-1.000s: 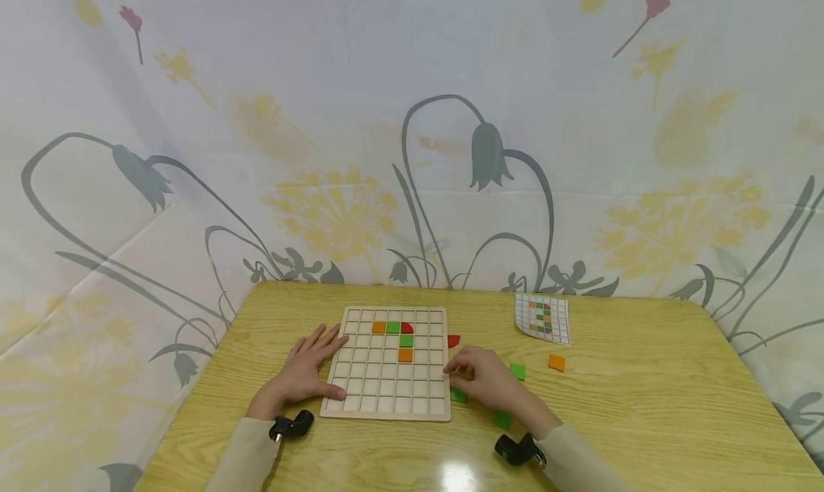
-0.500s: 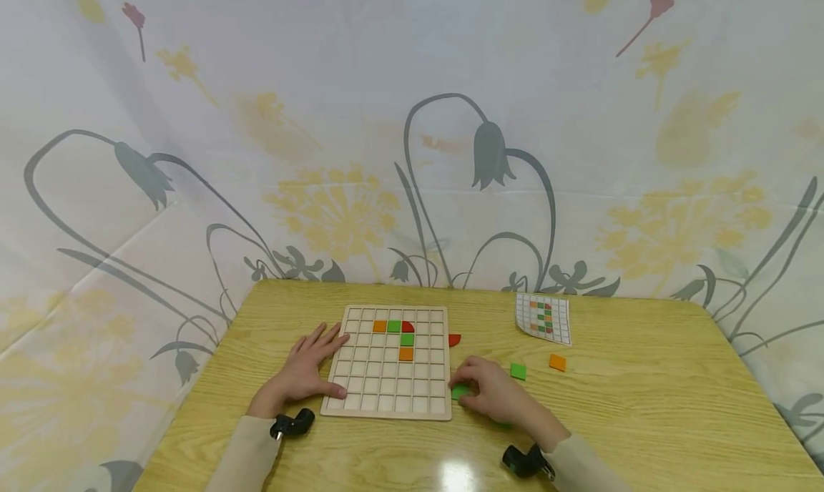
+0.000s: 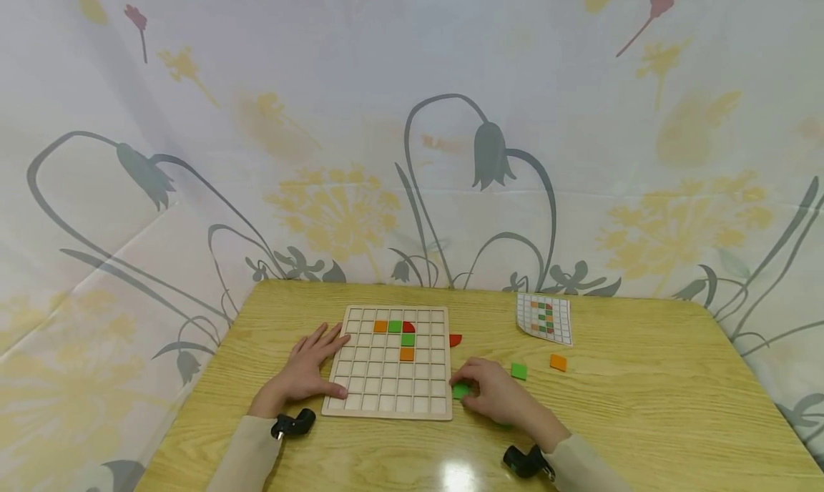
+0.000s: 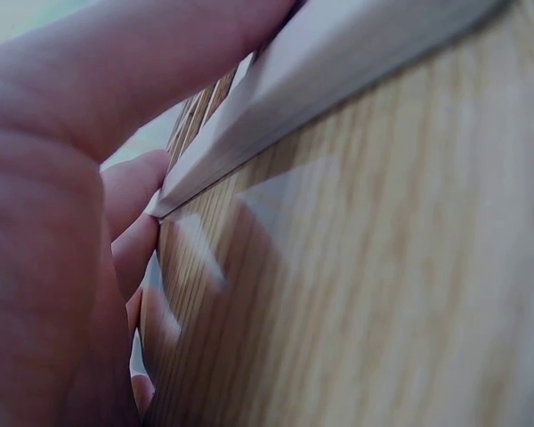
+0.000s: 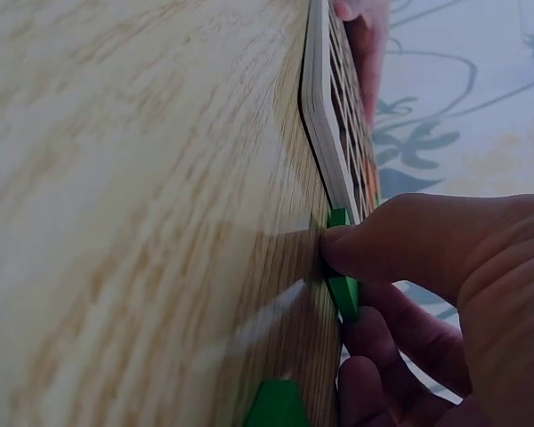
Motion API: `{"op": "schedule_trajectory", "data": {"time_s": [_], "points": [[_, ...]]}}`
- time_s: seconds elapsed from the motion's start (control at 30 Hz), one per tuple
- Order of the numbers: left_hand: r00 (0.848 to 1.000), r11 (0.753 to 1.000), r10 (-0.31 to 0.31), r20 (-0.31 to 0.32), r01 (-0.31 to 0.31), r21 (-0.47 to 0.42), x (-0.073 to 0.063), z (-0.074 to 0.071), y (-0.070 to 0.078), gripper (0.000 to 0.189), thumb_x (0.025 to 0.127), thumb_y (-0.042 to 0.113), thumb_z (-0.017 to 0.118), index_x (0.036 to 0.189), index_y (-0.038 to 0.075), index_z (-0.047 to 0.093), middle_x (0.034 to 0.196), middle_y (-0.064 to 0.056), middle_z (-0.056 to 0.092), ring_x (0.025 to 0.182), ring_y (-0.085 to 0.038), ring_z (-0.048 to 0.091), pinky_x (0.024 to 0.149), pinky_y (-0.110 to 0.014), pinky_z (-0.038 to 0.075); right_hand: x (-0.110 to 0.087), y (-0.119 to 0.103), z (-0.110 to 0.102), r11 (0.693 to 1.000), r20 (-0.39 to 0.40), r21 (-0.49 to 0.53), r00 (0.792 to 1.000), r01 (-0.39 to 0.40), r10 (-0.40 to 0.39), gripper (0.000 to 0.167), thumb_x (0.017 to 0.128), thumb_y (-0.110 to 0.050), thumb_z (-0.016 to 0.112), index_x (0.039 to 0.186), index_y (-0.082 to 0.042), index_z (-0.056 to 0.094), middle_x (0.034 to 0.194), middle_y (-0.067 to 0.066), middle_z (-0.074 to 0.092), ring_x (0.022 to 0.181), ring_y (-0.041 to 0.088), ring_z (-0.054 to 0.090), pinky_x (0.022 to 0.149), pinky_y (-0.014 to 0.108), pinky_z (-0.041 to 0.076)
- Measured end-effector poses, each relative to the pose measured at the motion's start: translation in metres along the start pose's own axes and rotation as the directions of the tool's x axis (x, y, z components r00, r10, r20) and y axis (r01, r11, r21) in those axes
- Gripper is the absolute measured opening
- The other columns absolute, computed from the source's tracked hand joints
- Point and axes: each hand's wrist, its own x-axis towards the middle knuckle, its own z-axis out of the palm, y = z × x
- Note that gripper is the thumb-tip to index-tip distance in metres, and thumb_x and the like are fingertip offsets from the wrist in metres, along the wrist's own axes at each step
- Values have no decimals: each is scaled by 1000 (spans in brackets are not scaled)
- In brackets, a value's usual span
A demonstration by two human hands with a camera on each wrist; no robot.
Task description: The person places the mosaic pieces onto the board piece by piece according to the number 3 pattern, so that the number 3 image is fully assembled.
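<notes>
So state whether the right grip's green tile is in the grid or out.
Out: the green square tile, in the right grip, is beside the right edge of the wooden grid board.

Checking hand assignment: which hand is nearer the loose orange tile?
Right. The right hand is by the right edge of the board, touching a green tile, left of the loose orange tile. The left hand is farther off, on the board's left edge.
</notes>
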Motion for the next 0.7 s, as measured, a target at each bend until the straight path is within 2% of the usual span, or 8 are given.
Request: {"op": "schedule_trajectory", "data": {"time_s": [0.2,0.47,0.7], "points": [[1000,1000,-6,1,6,4,-1,0,-1,104,73,55,82,155,10,37,164,-15,19,149,-44,7,111,-69,3,2,1,2,999,-23,-37,1000,6,-7,28,81,-3,75,106,-14,74,99,-8,61,85,7,54,75,30,50],[1000,1000,-2,6,2,3,0,0,-1,104,73,55,82,156,11,37,164,-16,19,149,-44,6,111,-69,3,8,-2,0,998,-70,-57,998,1,-5,26,79,-2,75,104,-11,75,95,-6,59,78,10,50,68,27,46],[1000,1000,0,3,-1,10,0,1,-2,104,73,55,83,155,11,37,164,-16,19,149,-44,7,111,-69,3,14,-6,-2,998,-99,-64,995,13,-19,24,81,-4,75,105,-10,75,99,-5,60,79,11,49,68,26,45]]}}
